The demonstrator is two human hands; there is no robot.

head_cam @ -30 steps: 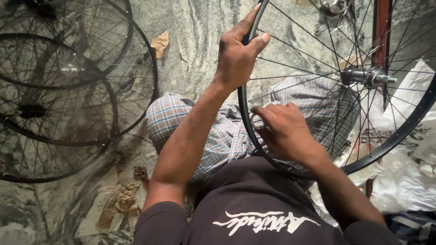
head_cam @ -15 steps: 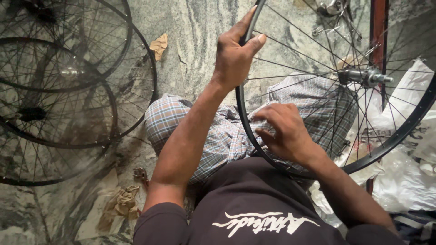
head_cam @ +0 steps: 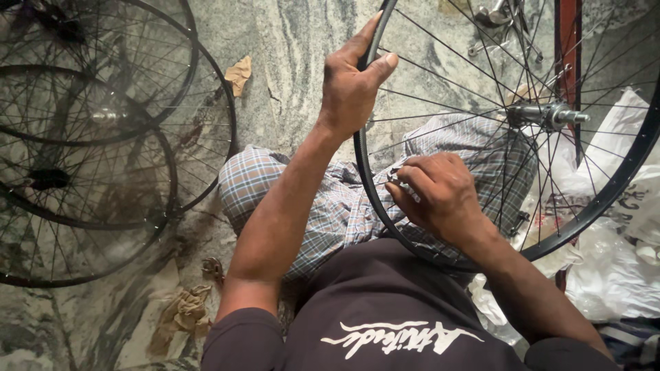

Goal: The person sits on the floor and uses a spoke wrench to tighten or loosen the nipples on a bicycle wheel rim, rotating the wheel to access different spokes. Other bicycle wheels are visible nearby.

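Note:
A black bicycle wheel rim [head_cam: 364, 172] with thin spokes and a silver hub [head_cam: 546, 113] stands upright over my lap. My left hand [head_cam: 350, 86] grips the rim near its top left, thumb on the inner side. My right hand [head_cam: 440, 196] is inside the wheel near the rim's lower left, fingers pinched on a small silvery thing at a spoke end [head_cam: 395, 177]; what it is I cannot tell. My checked trousers [head_cam: 330, 206] lie beneath the wheel.
Several spoked wheels [head_cam: 89, 158] lie stacked on the stone floor at the left. Crumpled paper scraps [head_cam: 182, 309] lie by my left side, another scrap [head_cam: 239, 72] farther off. White plastic bags [head_cam: 619, 268] lie at the right. A red bar [head_cam: 568, 41] stands behind the wheel.
My right hand's fingers have shifted slightly at the spoke end near the rim. The left hand keeps its grip on the rim, and the wheel has barely moved.

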